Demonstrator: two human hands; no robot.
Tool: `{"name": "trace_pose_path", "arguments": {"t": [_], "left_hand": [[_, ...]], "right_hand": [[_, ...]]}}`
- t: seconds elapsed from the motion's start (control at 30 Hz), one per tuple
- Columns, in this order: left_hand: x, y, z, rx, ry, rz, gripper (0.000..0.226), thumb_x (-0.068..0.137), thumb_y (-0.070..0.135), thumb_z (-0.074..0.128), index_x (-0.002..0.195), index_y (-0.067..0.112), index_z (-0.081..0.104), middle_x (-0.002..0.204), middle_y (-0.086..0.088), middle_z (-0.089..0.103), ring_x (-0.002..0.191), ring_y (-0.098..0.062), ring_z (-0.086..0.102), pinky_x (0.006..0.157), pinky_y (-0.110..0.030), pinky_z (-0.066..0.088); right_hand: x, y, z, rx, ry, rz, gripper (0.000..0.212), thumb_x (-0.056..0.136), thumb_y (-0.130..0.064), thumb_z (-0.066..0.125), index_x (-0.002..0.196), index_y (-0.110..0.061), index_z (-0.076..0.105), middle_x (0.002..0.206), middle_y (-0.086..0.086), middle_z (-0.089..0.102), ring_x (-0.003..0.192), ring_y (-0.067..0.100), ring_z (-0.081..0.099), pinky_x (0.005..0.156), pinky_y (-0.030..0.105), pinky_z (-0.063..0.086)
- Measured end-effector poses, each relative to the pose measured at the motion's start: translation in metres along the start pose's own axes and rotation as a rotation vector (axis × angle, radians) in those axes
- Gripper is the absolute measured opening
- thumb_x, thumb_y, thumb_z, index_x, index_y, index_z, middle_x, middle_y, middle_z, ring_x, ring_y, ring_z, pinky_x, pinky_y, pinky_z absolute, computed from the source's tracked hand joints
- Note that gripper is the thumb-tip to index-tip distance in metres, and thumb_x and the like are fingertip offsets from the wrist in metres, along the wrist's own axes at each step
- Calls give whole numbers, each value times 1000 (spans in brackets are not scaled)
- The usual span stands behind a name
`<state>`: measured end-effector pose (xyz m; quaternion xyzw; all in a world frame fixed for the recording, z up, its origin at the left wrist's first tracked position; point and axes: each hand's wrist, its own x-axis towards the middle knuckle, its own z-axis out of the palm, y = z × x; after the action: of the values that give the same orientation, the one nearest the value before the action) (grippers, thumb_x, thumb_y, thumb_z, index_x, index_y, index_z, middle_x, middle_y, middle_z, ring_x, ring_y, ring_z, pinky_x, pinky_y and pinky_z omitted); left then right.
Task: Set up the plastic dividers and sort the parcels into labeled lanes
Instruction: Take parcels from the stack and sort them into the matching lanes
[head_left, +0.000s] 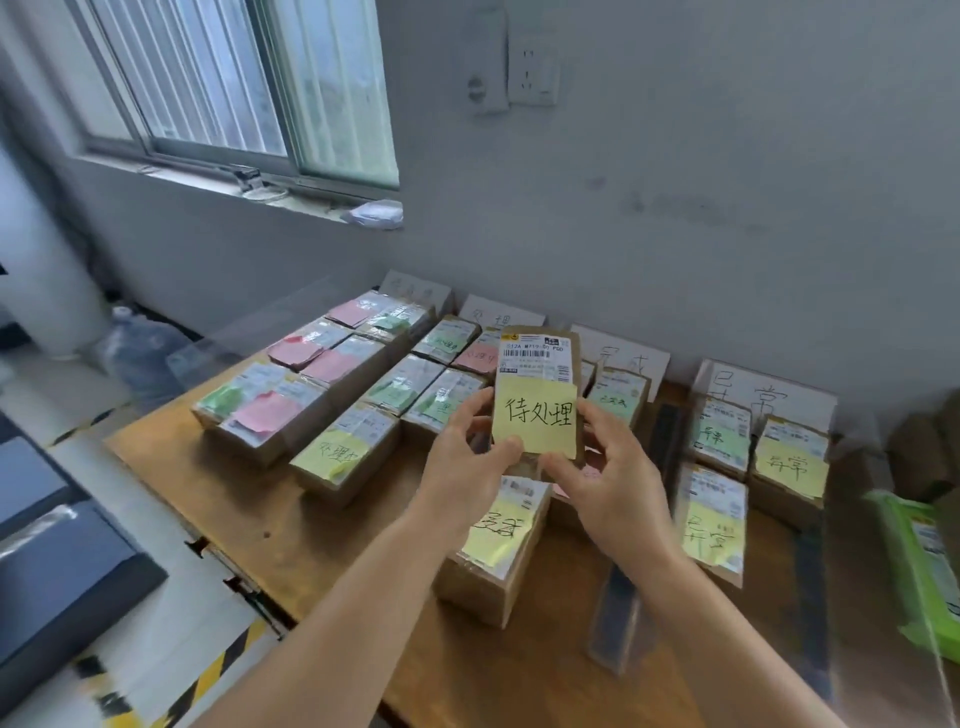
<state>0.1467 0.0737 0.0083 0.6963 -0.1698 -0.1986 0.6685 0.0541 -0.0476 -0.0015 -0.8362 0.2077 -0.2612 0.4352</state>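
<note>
Sorting mostly done; dividers up.
I hold one parcel (537, 384) in both hands (470, 457), w/ lanes on counter (311, 525) nearly full.

So the worktop (322, 525) sits against the wall (675, 208), and everything's placed off that. Lane label cards (618, 358) lean along the wall at the worktop's back edge. In front of them the parcels (343, 457) lie in rows running from the wall toward the near edge. A clear divider (249, 332) stands at the worktop's left edge, and flat divider strips (615, 613) lie between the rows on the right half. Both hands (470, 470) hold one parcel (537, 374) up over the middle of the worktop, above the parcels lying there. A wipes pack (919, 561) sits at the worktop's right edge. The window (234, 88) is up left of the worktop, with a water bottle (140, 348) on the floor below it.
</note>
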Motion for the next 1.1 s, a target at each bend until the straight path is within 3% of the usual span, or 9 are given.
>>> {"name": "trace_pose_path", "arguments": {"t": [0.07, 0.2, 0.33, 0.5, 0.6, 0.67, 0.8, 0.93, 1.1], "left_hand": [[1, -1, -30, -18, 26, -13, 49, 87, 13, 65, 116, 50, 49, 108, 9, 62, 103, -14, 62, 81, -33, 57], [8, 0, -100, 2, 66, -19, 47, 88, 16, 66, 118, 48, 48, 112, 9, 59, 109, -16, 58, 89, -38, 54], [17, 3, -177, 27, 94, -8, 47, 87, 13, 66, 119, 43, 49, 114, 2, 60, 108, -14, 59, 91, -37, 53], [30, 10, -253, -40, 46, -10, 47, 88, 4, 62, 127, 28, 50, 111, -4, 62, 103, -21, 64, 87, -41, 55], [44, 10, -286, -29, 44, -13, 47, 89, 4, 60, 128, 26, 49, 113, -5, 63, 99, -21, 66, 84, -40, 56], [55, 8, -302, -6, 53, -21, 44, 90, 6, 59, 127, 28, 49, 114, -3, 63, 99, -18, 66, 80, -35, 57], [86, 7, -327, 65, 79, -34, 42, 93, 13, 57, 131, 28, 48, 114, 0, 62, 104, -19, 62, 67, -21, 54], [126, 9, -342, 136, 75, -65, 43, 95, 14, 54, 134, 26, 45, 114, -3, 64, 101, -18, 64, 70, -24, 56], [182, 12, -353, 214, 44, -112, 34, 96, 13, 52, 124, 32, 46, 97, 7, 67, 88, -9, 67, 57, -20, 55]], "right_hand": [[2, -16, 26, -30, -23, -28, 67, 82, -33, 72, 139, -30, 38, 134, -11, 52, 119, 7, 49, 85, 17, 46], [4, -54, 90, -37, -44, -71, 67, 82, -30, 73, 140, -26, 39, 130, -14, 49, 118, 4, 46, 82, 9, 42], [6, -94, 156, 22, -78, -60, 71, 82, -26, 73, 144, -19, 38, 140, -7, 46, 129, 10, 43, 105, 35, 43], [11, -136, 224, 50, -40, -60, 68, 82, -23, 73, 142, -19, 40, 138, -6, 48, 127, 11, 45, 99, 17, 41], [19, -153, 255, 43, -48, -54, 68, 84, -23, 72, 143, -16, 39, 140, -1, 48, 128, 16, 45, 103, 37, 45], [26, -161, 273, 30, -52, -45, 68, 85, -23, 71, 144, -15, 38, 141, 0, 46, 131, 17, 43, 104, 41, 44], [50, -170, 301, 23, -56, -30, 66, 87, -20, 68, 145, -14, 37, 141, 0, 45, 130, 18, 43, 103, 38, 44], [85, -171, 327, 21, -63, 1, 63, 89, -18, 66, 144, -14, 36, 141, 1, 46, 128, 18, 45, 100, 31, 47], [136, -164, 355, 13, -58, 30, 60, 91, -19, 63, 144, -14, 36, 140, 0, 47, 127, 17, 47, 95, 21, 45]]}}
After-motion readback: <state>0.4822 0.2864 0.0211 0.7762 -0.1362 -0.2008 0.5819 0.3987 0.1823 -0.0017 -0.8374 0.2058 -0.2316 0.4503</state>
